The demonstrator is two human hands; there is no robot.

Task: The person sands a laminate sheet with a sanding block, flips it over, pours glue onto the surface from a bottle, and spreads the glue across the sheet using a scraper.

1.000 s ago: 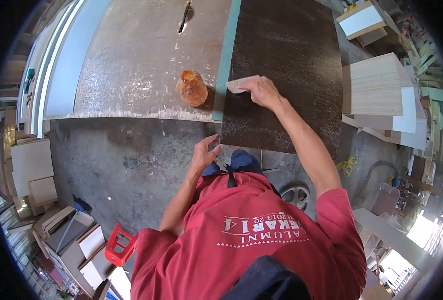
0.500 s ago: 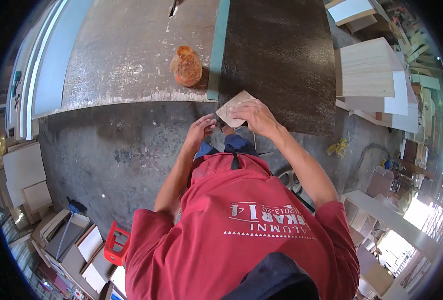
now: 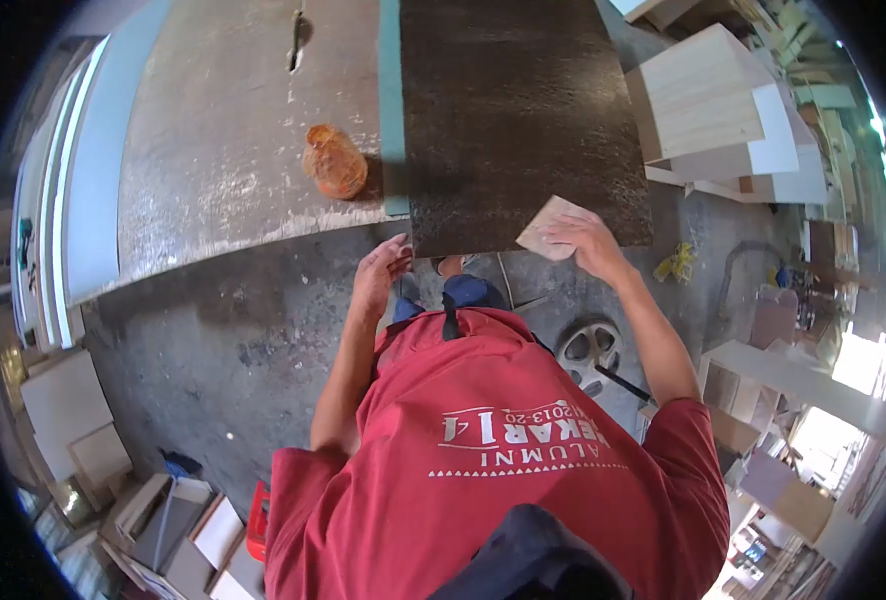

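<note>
My right hand grips a thin, flat, light tan piece with straight edges, over the near right part of a dark brown, glossy-patched panel. My left hand is by the panel's near left corner, fingers apart and slightly bent; whether the fingertips touch the edge cannot be made out. Left of the panel, an orange-stained jar stands on the worn brown worktop. A teal strip runs along the panel's left edge.
A thin dark stick lies on the worktop. Pale wooden boxes stand to the right. On the floor are a spoked wheel-like part and yellow stringy material. A red object and stacked boards sit at lower left.
My right hand has moved right along the panel's near edge with the tan piece. My left hand stays near the corner. The view has shifted, placing the jar lower and farther left.
</note>
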